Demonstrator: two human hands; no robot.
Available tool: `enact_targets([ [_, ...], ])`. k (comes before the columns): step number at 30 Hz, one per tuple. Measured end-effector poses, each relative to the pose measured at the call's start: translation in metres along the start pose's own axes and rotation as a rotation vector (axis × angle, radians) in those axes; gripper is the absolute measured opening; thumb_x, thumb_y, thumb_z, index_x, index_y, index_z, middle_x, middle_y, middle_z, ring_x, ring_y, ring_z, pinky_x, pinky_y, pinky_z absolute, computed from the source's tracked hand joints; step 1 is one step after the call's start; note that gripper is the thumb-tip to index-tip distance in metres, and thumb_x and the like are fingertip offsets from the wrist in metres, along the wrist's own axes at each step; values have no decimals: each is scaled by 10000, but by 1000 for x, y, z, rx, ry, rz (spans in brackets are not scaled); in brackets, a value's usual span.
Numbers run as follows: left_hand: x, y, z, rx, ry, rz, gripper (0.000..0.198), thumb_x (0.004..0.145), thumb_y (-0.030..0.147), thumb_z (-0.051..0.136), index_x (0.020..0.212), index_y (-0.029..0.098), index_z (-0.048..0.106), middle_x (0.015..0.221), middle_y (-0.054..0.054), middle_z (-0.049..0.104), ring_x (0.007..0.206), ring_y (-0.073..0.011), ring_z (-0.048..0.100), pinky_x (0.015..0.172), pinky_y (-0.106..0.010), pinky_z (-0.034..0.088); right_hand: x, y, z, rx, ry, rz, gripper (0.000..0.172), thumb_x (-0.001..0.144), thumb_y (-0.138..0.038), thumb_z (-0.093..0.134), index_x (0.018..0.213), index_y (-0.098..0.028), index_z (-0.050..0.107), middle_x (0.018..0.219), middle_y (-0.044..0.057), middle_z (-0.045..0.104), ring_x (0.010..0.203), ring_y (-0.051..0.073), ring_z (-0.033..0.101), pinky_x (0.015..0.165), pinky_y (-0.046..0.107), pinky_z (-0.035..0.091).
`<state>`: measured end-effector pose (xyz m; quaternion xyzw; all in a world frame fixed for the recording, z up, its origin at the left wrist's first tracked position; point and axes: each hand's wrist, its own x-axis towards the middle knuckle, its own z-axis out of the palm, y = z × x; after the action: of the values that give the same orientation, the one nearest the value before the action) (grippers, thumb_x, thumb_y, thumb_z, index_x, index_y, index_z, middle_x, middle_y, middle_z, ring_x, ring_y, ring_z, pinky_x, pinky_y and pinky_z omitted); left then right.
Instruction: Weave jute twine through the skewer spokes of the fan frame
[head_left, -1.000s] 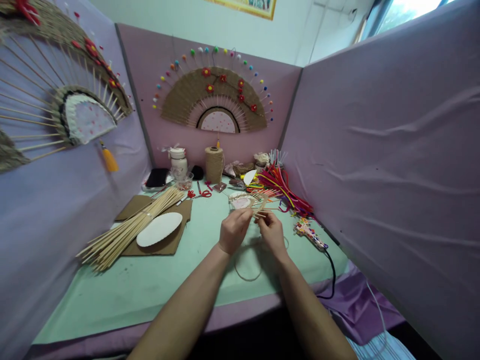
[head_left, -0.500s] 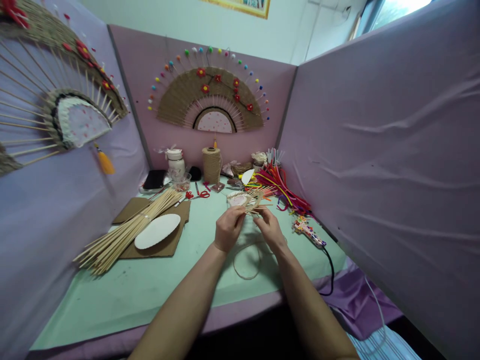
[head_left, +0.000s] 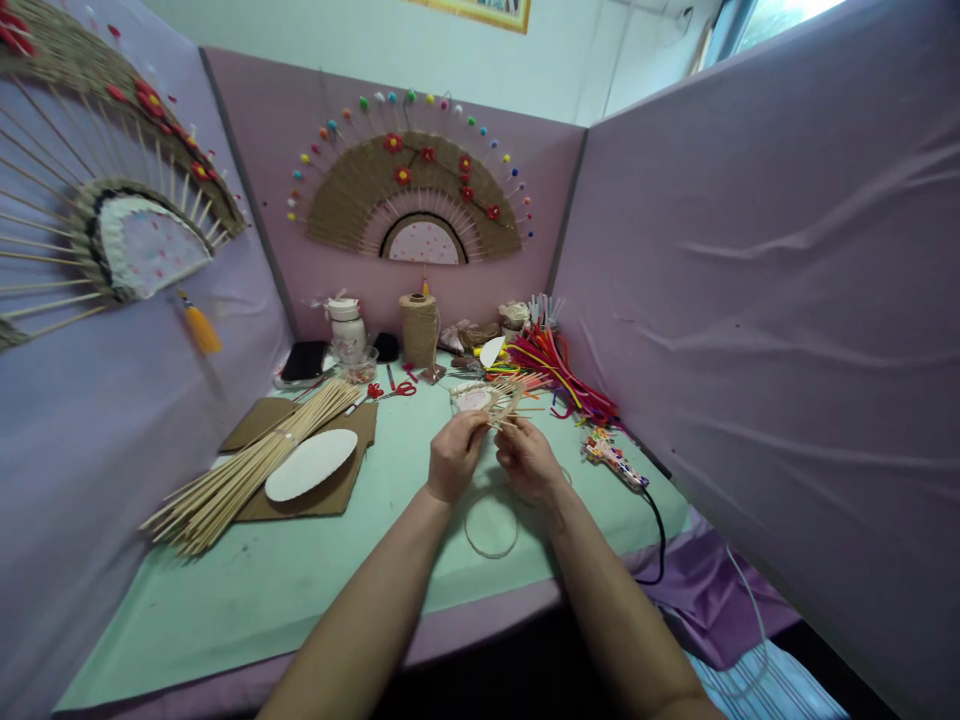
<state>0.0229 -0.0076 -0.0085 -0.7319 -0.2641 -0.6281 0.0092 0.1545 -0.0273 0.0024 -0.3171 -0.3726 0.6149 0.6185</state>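
Observation:
My left hand (head_left: 453,456) and my right hand (head_left: 527,460) are close together above the middle of the green table (head_left: 315,570), both pinched on a small fan of thin wooden sticks (head_left: 491,400) with a pale half-round centre. The fan points away from me. A length of jute twine (head_left: 491,520) hangs from under my hands and lies in a loop on the table in front of them.
A bundle of bamboo skewers (head_left: 255,462), brown cardboard and a white oval plate (head_left: 311,464) lie left. At the back stand a twine spool (head_left: 418,330), a jar (head_left: 346,326), red scissors (head_left: 397,388) and pipe cleaners (head_left: 562,375). A glue gun (head_left: 615,458) lies right. Fabric partitions carry finished fans (head_left: 414,205).
My hands with the small fan have drawn slightly closer together and nearer to me; the right hand has shifted left. The twine loop has moved a little.

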Motion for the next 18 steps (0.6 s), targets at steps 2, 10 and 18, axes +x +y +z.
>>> enact_targets([
  [2, 0, -1, 1, -14, -25, -30, 117, 907, 185, 515, 959, 199, 618, 913, -46, 692, 900, -146, 657, 843, -303, 538, 1, 1, 0, -21, 45, -28, 365, 604, -368, 793, 832, -182, 576, 565, -104, 344, 458, 39, 204, 382, 156, 150],
  [10, -8, -11, 16, 73, -37, -345, 156, 850, 245, 599, 958, 187, 694, 1026, -93, 567, 966, -200, 599, 846, -377, 537, 7, 13, -3, -125, 206, -128, 319, 609, -359, 763, 827, -195, 597, 570, -90, 441, 435, 39, 242, 357, 172, 158],
  [18, -8, -13, 18, -256, -174, -382, 265, 869, 215, 553, 1107, 191, 668, 1140, -109, 676, 1085, -203, 629, 949, -388, 512, 7, 14, -9, -29, 191, -135, 321, 614, -335, 759, 827, -207, 556, 624, -88, 467, 449, 39, 249, 367, 162, 166],
])
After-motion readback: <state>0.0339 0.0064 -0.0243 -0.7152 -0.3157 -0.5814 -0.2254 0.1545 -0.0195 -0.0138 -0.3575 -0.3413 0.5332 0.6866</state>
